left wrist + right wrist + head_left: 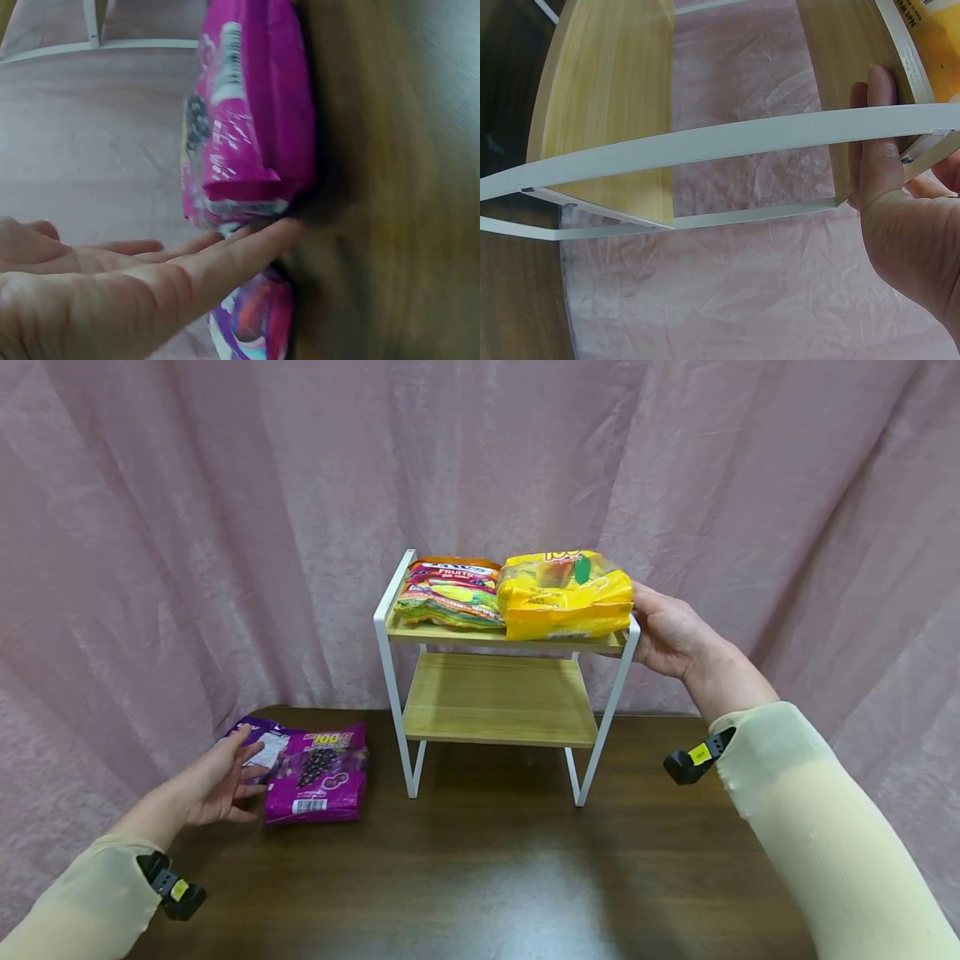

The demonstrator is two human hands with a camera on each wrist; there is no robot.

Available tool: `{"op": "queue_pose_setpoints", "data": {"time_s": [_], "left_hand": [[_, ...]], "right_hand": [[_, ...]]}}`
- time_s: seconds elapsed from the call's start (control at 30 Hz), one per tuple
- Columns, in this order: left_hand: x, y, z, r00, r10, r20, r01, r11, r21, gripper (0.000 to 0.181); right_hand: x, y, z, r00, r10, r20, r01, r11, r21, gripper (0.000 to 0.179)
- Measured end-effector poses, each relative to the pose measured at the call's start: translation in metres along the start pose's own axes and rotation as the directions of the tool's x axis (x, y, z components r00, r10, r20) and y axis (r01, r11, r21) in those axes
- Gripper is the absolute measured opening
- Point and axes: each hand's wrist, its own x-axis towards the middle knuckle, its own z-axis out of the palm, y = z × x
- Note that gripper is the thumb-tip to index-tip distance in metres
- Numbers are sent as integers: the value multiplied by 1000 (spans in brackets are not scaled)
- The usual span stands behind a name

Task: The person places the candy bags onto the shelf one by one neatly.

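At the right end of a small two-tier shelf rack [500, 697], my right hand [671, 631] grips the upper board and white frame. In the right wrist view, fingers [881, 142] reach behind the frame onto the underside of that board. A yellow candy bag [568, 602] lies on the top tier close to this hand, beside a multicoloured fruit candy bag [452, 593]. Low on the left, my left hand [210, 781] has its fingers extended at the edge of a purple grape candy bag [318, 781]. Another purple bag [273, 747] lies partly hidden behind these fingers.
The rack's lower wooden board [498, 697] is bare, and its white legs stand on a dark brown table [480, 868]. Behind everything hangs a pink curtain [300, 527], reaching down to the table's back edge.
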Motion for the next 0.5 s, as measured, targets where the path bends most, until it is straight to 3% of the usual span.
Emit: {"op": "queue_pose_setpoints", "data": {"time_s": [0.17, 0.5], "left_hand": [[-3, -11, -3, 997, -78, -4, 78, 995, 70, 104], [2, -17, 3, 993, -110, -49, 112, 992, 52, 105]], "right_hand": [[0, 0, 1, 1000, 5, -15, -5, 1000, -18, 54], [0, 0, 0, 1000, 0, -11, -1, 1000, -9, 56]]}}
